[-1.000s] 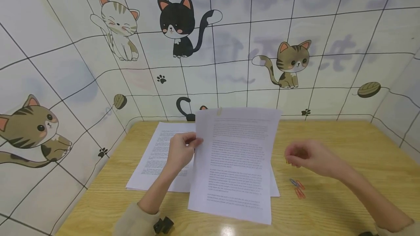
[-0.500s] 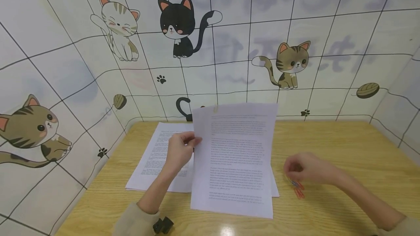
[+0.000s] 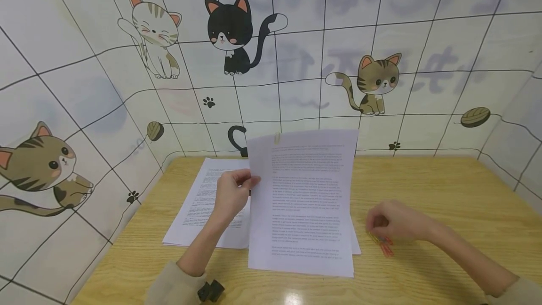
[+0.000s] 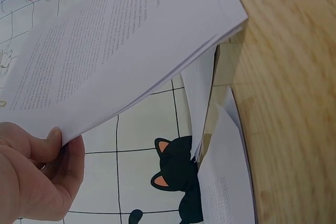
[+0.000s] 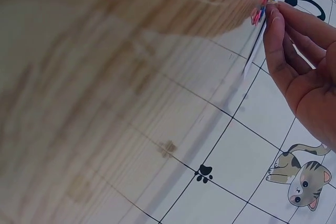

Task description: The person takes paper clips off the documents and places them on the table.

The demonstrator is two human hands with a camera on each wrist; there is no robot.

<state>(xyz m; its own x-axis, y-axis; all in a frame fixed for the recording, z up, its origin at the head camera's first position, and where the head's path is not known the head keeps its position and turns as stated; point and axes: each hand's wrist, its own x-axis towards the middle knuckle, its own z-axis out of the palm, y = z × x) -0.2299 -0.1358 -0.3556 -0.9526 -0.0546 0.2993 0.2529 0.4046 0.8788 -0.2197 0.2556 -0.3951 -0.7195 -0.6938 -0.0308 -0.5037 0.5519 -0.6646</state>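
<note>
Left hand (image 3: 232,195) pinches the clipped sheaf of printed pages (image 3: 302,201) by its 9 o'clock edge, held upright at table centre; yellow clip (image 3: 277,138) at its 11 o'clock corner. Right hand (image 3: 391,222) at 3 o'clock, palm down, fingertips (image 5: 274,24) on the red paper clips (image 3: 384,246). Left wrist view alone shows the sheaf's layered edges. Loose pages (image 3: 203,201) lie flat on the table (image 3: 444,187) at 9 o'clock.
</note>
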